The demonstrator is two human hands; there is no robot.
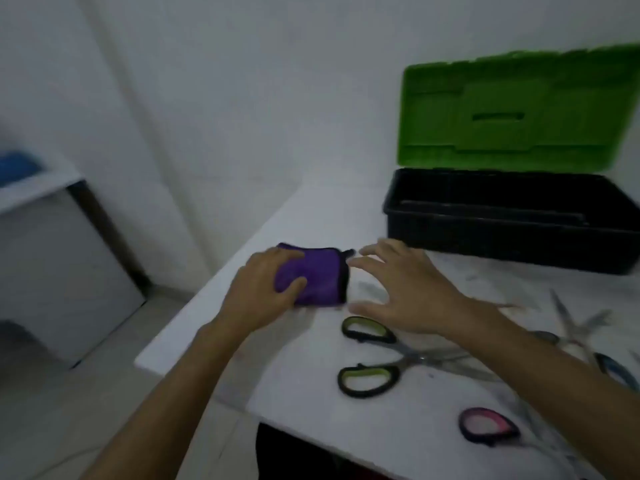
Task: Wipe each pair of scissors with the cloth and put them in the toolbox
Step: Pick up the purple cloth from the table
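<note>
Scissors, the green-handled pair (388, 358), lie splayed open on the white table (311, 403) near its front edge, right under the right hand (401, 292), which hovers flat with fingers spread and empty, probably about to help with the cloth. The left hand (263, 292) curls over the folded purple cloth (318, 275) just beside, looks like it's getting a wiping grip. A pink-handled pair (488, 427) and a blue-handled pair (616, 370) wait nearby. The toolbox (512, 237) sits behind with its lid propped up, ready for drop-offs

table: white top (311, 216)
shelf: white (38, 188), left of table
blue item: blurred (15, 166), on shelf
</note>
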